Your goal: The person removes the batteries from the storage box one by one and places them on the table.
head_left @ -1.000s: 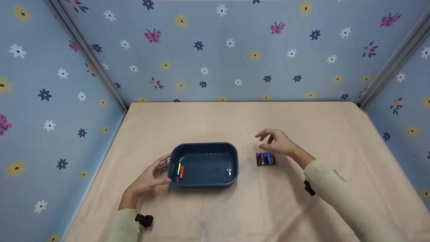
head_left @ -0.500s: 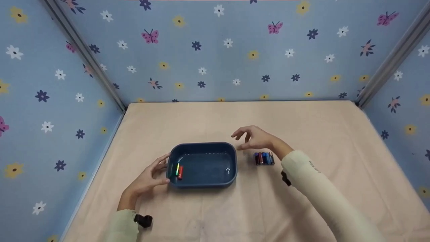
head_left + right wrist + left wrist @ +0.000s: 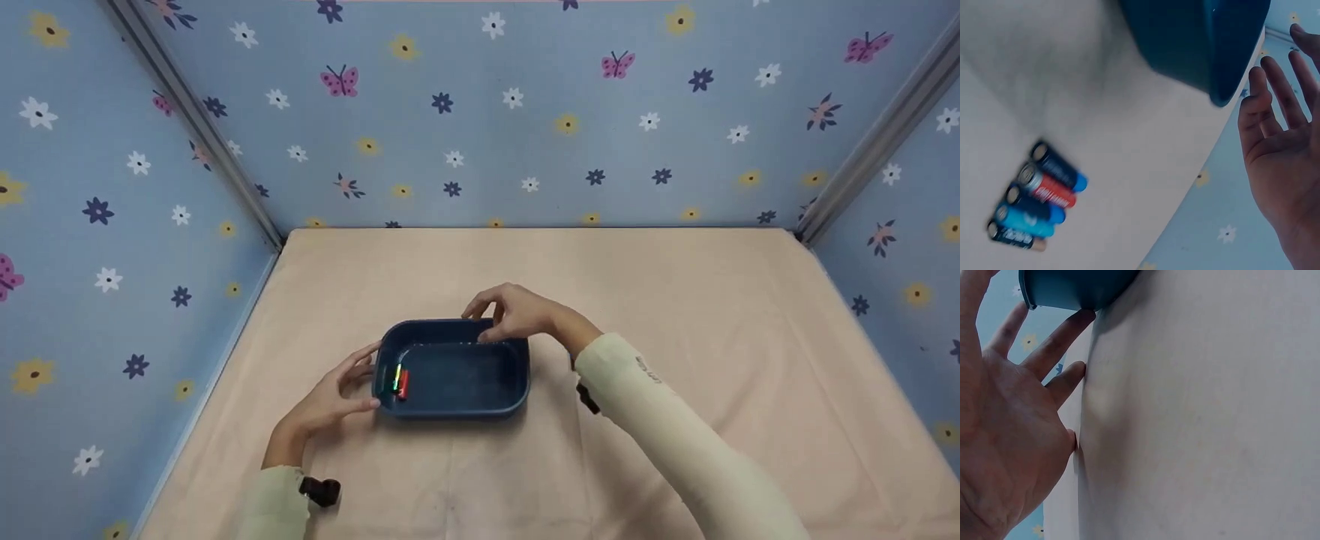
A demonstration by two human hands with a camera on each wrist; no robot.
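A dark blue tray (image 3: 450, 409) sits on the beige table. Two batteries (image 3: 401, 381), one green and one red, lie at its left end. My left hand (image 3: 334, 394) rests against the tray's left wall with straight fingers, which also shows in the left wrist view, left hand (image 3: 1010, 439) touching tray (image 3: 1072, 287). My right hand (image 3: 514, 311) hovers over the tray's far rim, fingers relaxed and holding nothing. In the right wrist view the right hand (image 3: 1280, 140) is beside the tray (image 3: 1202, 39). A row of several batteries (image 3: 1036, 205) lies on the table, hidden by my arm in the head view.
The beige table (image 3: 675, 285) is closed in on three sides by blue flowered walls (image 3: 525, 135) with metal corner posts (image 3: 862, 157). Bare cloth stretches to the right of the tray and towards the front edge.
My right hand has swung left from above the row of batteries to over the tray's far rim. The left hand and the tray have stayed put.
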